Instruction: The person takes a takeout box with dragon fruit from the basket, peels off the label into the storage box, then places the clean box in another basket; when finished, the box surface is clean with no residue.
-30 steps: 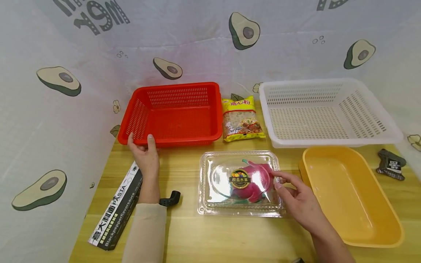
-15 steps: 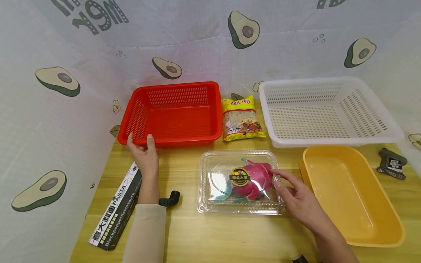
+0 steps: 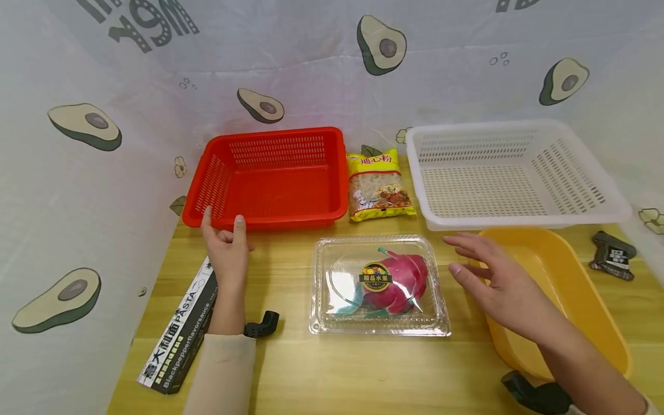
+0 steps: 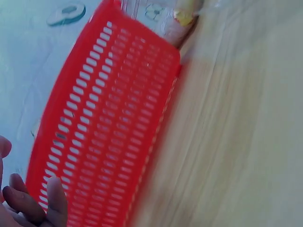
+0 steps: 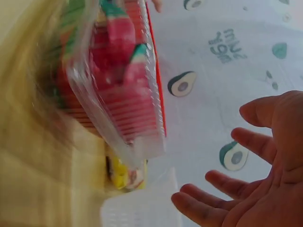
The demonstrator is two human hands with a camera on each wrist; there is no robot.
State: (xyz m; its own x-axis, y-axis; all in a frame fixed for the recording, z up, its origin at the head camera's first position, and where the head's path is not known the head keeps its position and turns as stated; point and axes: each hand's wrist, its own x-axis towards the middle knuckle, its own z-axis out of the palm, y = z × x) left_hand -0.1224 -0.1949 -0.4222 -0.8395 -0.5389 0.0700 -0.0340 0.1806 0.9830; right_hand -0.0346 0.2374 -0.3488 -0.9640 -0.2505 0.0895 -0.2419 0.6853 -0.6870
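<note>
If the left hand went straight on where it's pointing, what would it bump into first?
Most likely the near side of the red plastic basket: in the head view the left hand overlaps its rim, but whether they touch is unclear.

- Your clear plastic fruit box (image 3: 323, 288) lies flat at five o'clock in the head view, lid closed, a round black-and-gold label (image 3: 376, 278) on top.
- Inside it, toward three o'clock, you see a pink dragon fruit (image 3: 410, 282) with green tips.
- Your red slotted basket (image 3: 282, 193) stands upright at ten o'clock.
</note>
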